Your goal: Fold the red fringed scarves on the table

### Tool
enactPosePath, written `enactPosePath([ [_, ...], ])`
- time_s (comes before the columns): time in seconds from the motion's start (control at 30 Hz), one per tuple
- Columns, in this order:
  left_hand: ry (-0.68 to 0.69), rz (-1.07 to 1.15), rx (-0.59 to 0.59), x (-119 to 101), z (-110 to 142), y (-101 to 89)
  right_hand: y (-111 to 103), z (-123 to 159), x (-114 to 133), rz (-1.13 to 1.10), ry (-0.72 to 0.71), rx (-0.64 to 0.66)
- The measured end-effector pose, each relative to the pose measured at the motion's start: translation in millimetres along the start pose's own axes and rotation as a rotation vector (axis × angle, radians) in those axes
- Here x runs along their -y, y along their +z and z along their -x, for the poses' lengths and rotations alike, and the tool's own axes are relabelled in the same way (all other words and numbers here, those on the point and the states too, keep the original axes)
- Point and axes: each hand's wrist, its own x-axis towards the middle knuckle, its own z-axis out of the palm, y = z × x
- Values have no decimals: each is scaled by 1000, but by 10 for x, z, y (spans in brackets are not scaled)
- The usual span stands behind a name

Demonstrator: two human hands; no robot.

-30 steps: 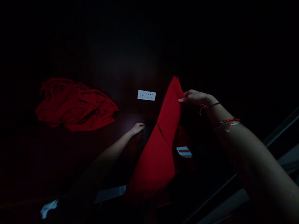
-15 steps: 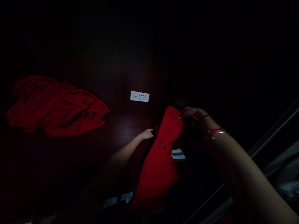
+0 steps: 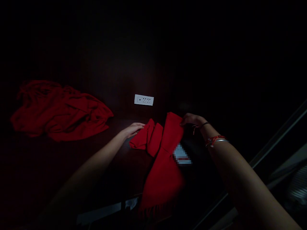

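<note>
A red scarf [image 3: 160, 179] with a fringed lower end hangs over the dark desk's front edge. My right hand [image 3: 193, 119], with bands round the wrist, pinches the scarf's upper right edge. My left hand [image 3: 134, 128] grips a bunched, folded part of the red cloth, to the left of the hanging length. Whether both parts belong to one piece is hard to see in the dark. Further left lies a crumpled red cloth [image 3: 64, 115] with fringes, apart from both hands.
A white wall socket [image 3: 144, 100] is above the desk [image 3: 117, 126]. Partly behind the scarf lies a small pale box-like item [image 3: 181, 156], blurred out. Pale items show under the desk's front edge. Deep shadow covers much of the right.
My right hand has lowered the scarf's top end. My left hand first reached behind the scarf, then came back left with a bunched red part. The view has shifted a little right.
</note>
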Motion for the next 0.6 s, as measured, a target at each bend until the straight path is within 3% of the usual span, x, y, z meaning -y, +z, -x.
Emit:
enactPosePath([
  [0.07,33,51,-40,-100,171,-406,19,-21,47,-137,-38,-46],
  [0.17,83,-77,-223,-276,506,-1107,69,-93,208,-402,-140,-49],
  [0.23,88,-324,-349,-406,769,-1559,134,-159,377,-543,-213,-5],
  [0.33,-43,-901,-498,-540,1137,-2072,277,-252,700,-649,-291,76],
  [0.4,-103,-1247,-471,-527,1323,-2250,388,-298,933,-688,-324,121],
  [0.47,-167,-1468,-353,-429,1458,-2280,508,-340,1154,-706,-358,143],
  [0.6,-442,-1605,-194,-183,1568,-1953,800,-446,1512,-610,-461,58],
])
